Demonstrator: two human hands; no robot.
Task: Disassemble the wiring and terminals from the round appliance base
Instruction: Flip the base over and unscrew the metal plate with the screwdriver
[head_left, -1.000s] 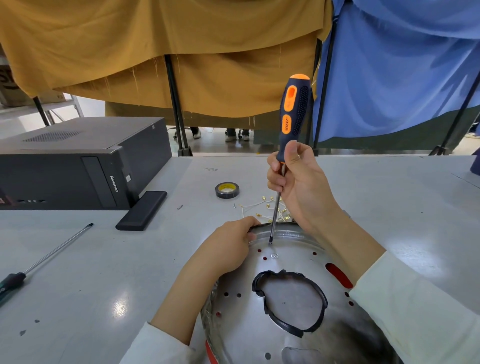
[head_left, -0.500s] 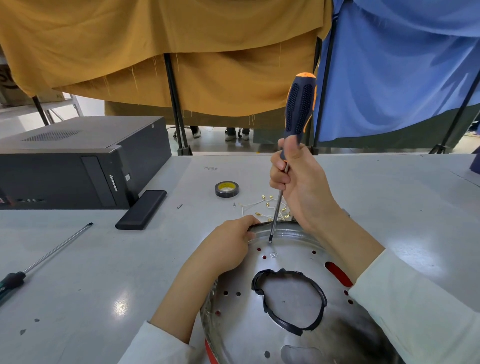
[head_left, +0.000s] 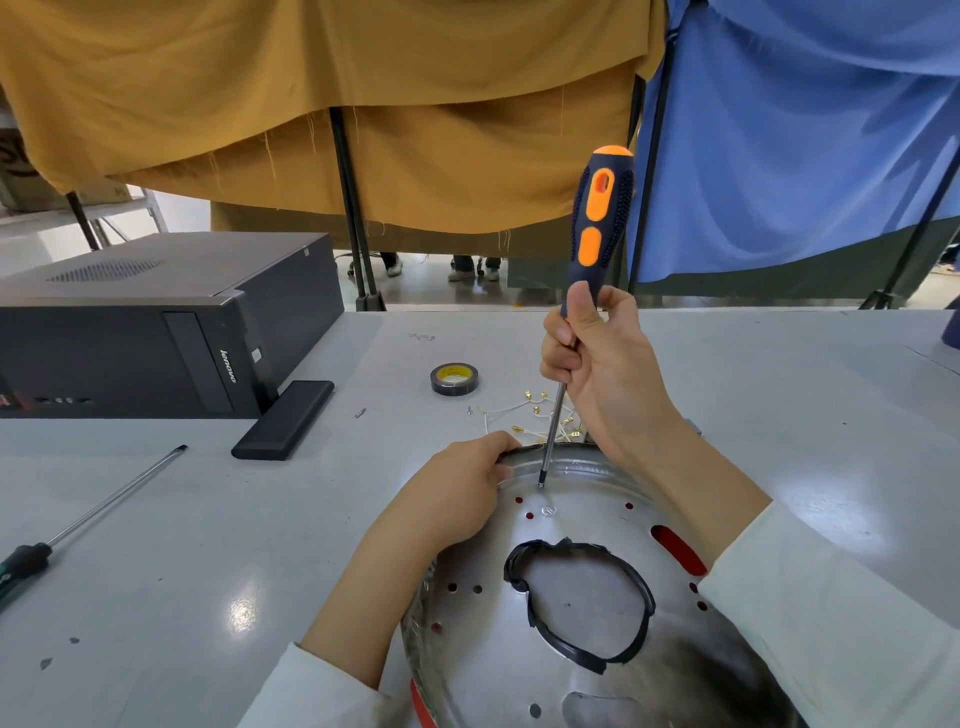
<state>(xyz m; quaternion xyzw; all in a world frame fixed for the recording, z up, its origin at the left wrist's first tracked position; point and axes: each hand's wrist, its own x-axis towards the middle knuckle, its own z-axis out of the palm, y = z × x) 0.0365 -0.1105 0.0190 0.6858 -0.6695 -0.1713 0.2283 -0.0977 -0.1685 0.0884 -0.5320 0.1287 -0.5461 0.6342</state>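
Right hand (head_left: 608, 374) clenches the screwdriver (head_left: 597, 223), left hand (head_left: 457, 493) grasps the base rim (head_left: 571, 460) — best seat the tip squarely in the screw (head_left: 548, 510) — then turn.

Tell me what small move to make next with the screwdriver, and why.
Probably bring the screwdriver tip slightly toward you onto the small screw. The tip sits on the metal base just beyond that screw, the right hand grips the handle, and the left hand holds the rim.
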